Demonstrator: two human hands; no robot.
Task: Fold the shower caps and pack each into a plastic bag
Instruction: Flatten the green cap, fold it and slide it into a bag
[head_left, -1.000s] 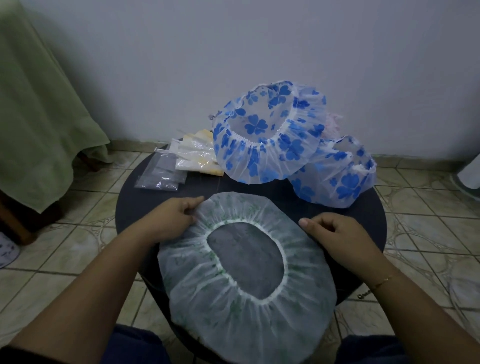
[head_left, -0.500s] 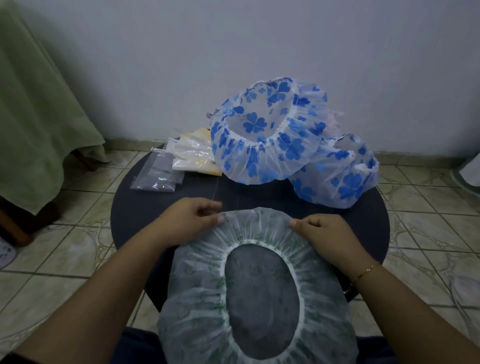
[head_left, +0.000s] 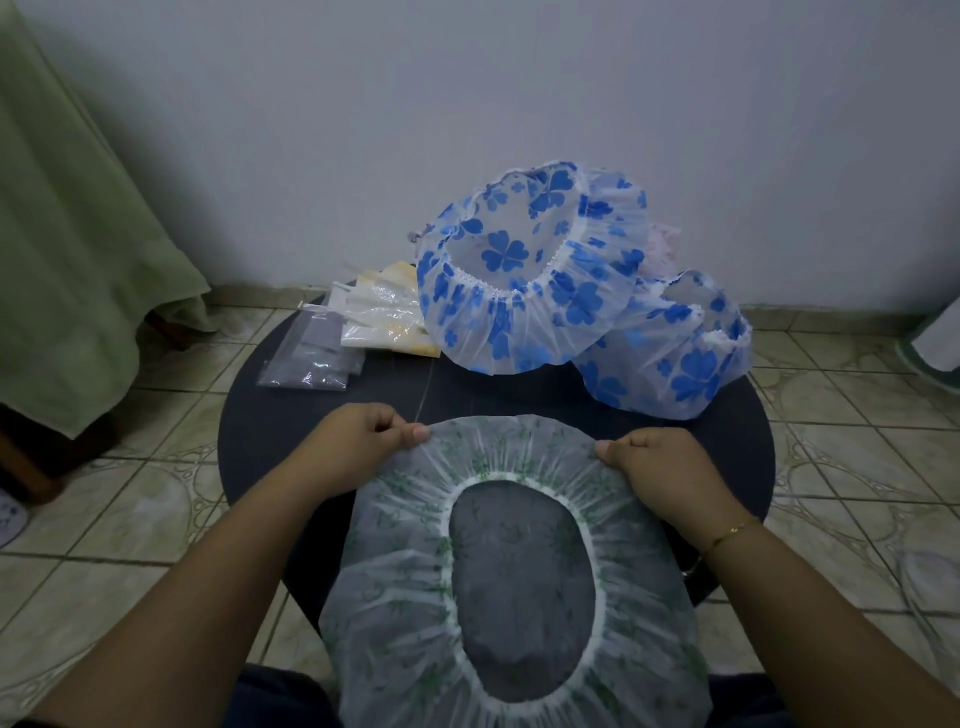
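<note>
A white shower cap with a faint green print (head_left: 400, 561) lies flat, opening up, across the near half of the round dark table (head_left: 260, 441) and hangs over its front edge onto my lap. My left hand (head_left: 363, 431) pinches the cap's far rim at the left. My right hand (head_left: 654, 457) pinches the far rim at the right. Two blue-flowered shower caps stand puffed up at the back, one (head_left: 524, 312) in the middle, the other (head_left: 675, 358) to its right. Empty clear plastic bags (head_left: 311, 358) lie at the back left.
Bagged yellowish caps (head_left: 384, 322) are stacked beside the clear bags. Something pink (head_left: 662, 244) shows behind the blue caps. A green cloth (head_left: 67, 249) drapes over furniture at the left. The white wall stands right behind the table, with tiled floor all around.
Both hands slid from the cap's sides to its far rim. The cap was drawn toward me and now hangs further over the table's front edge.
</note>
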